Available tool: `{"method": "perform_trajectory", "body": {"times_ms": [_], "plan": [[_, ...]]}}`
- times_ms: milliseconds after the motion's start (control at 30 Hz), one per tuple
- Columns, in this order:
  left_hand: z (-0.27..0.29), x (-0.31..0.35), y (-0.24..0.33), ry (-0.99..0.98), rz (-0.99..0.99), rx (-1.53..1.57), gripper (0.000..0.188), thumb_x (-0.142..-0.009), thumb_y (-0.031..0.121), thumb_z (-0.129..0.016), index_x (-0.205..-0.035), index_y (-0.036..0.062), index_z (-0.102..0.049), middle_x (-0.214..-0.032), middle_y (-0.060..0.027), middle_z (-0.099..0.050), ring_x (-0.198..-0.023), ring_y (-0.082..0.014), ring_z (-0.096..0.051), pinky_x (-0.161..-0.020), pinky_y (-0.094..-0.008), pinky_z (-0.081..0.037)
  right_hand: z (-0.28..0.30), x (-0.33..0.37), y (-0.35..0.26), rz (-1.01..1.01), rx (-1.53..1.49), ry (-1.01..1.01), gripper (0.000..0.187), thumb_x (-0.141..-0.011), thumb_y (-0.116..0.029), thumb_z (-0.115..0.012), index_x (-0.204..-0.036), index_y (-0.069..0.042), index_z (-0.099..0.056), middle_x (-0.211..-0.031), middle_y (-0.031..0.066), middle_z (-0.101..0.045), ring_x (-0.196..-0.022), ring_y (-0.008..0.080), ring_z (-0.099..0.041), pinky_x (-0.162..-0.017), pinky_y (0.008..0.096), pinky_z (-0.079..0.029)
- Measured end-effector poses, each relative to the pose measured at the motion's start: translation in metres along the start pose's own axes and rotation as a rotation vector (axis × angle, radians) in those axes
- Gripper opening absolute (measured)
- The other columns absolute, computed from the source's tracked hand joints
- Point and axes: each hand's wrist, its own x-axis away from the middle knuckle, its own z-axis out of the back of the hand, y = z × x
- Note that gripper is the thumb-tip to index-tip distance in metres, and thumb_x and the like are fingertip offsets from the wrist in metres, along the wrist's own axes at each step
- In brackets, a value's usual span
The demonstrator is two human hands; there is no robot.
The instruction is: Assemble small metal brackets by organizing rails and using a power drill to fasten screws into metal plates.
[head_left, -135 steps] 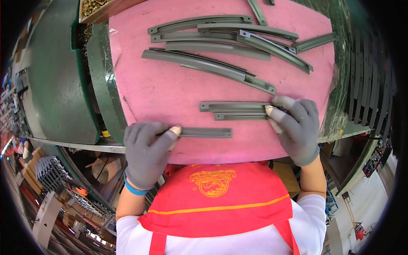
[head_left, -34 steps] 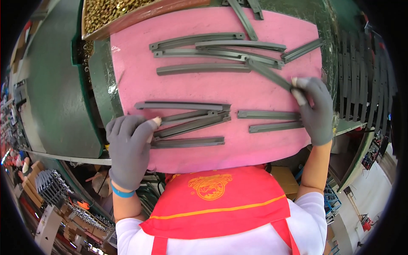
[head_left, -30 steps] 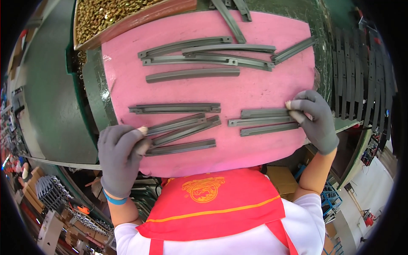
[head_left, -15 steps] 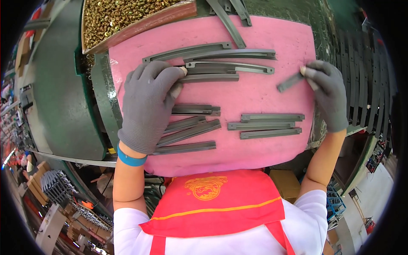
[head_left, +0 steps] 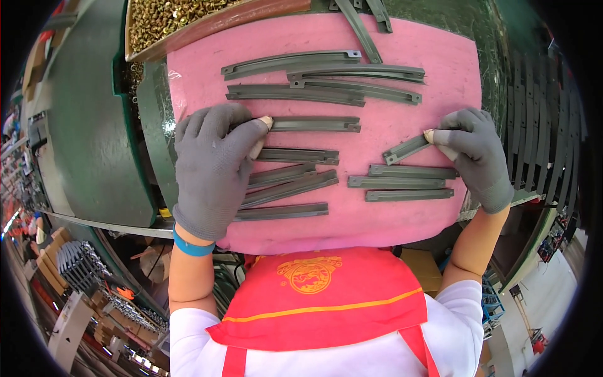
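Note:
My left hand (head_left: 217, 166), in a grey glove with bare thumb and finger tips, is closed on the left end of a straight grey metal channel strip (head_left: 317, 124), which lies on the pink mat (head_left: 370, 235). My gloved right hand (head_left: 474, 154) pinches the upper right end of a short grey metal channel strip (head_left: 405, 151), tilted down to the left. That piece is just above a stack of three short strips (head_left: 405, 182). Beyond my left hand lie longer curved strips (head_left: 295, 94); nearer me are several straight ones (head_left: 289, 188), partly hidden by that hand.
At the far left stands a box of brass-coloured small fasteners (head_left: 176, 22). More dark strips (head_left: 361, 28) cross the mat's far edge. Long dark strips (head_left: 543, 125) hang or stand in a row at the right. A green work surface (head_left: 103, 144) lies at the left.
My right hand has brought its short strip left and nearer me, close to the three short strips. The strip at my left hand now lies farther from the curved ones. The view has shifted slightly.

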Motion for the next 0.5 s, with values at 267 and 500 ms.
{"method": "perform_trajectory", "body": {"times_ms": [267,500], "plan": [[0.008,0.012,-0.005,-0.135,0.065,0.069,0.017,-0.083,0.01,-0.072,-0.1,0.0125,-0.073,-0.09,-0.0064,-0.062,-0.086,-0.0294,-0.058,-0.078,-0.04,-0.044,-0.008,0.002,-0.011,-0.108,-0.019,0.038,0.02,-0.082,-0.005,-0.072,-0.101,-0.011,-0.075,-0.09,0.0064,-0.065,-0.088,0.027,-0.061,-0.081,0.0368,-0.044],[0.02,0.04,-0.005,-0.24,0.083,0.046,0.021,-0.084,0.009,-0.07,-0.103,0.016,-0.072,-0.09,-0.0048,-0.061,-0.089,-0.0278,-0.058,-0.081,-0.041,-0.043,-0.034,-0.014,-0.035,-0.041,-0.223,0.028,0.029,-0.081,-0.003,-0.071,-0.109,-0.011,-0.072,-0.092,0.0083,-0.066,-0.088,0.0293,-0.064,-0.081,0.0423,-0.05]]}}
